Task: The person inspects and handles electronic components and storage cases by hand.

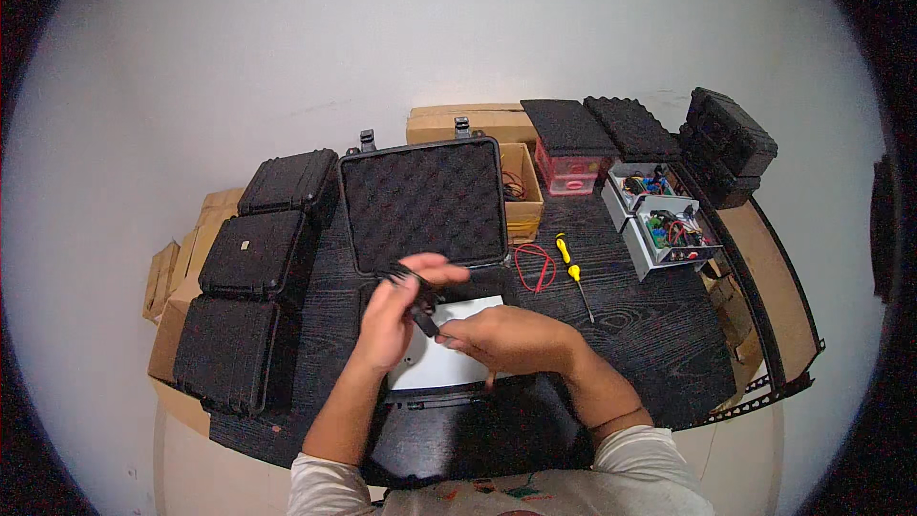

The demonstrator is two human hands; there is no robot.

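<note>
In front of me an open black hard case (pixel 425 215) has its foam-lined lid raised toward the wall. A white flat panel (pixel 420 368) lies in its lower half, partly covered by my hands. Above the panel, my left hand (pixel 387 320) holds what looks like a bundled black cable (pixel 423 317), with some fingers stretched out to the right. My right hand (pixel 506 336) is closed, its fingertips pinching the lower end of that black bundle. The hands are close together, and blur hides the bundle's finer details.
Several closed black cases (pixel 253 253) line the left side. Right of the open case lie a red cable (pixel 535 268) and a yellow-handled screwdriver (pixel 573 272). Beyond are a cardboard box (pixel 523 222), red plastic drawers (pixel 573 172), and grey housings with wired electronics (pixel 659 225).
</note>
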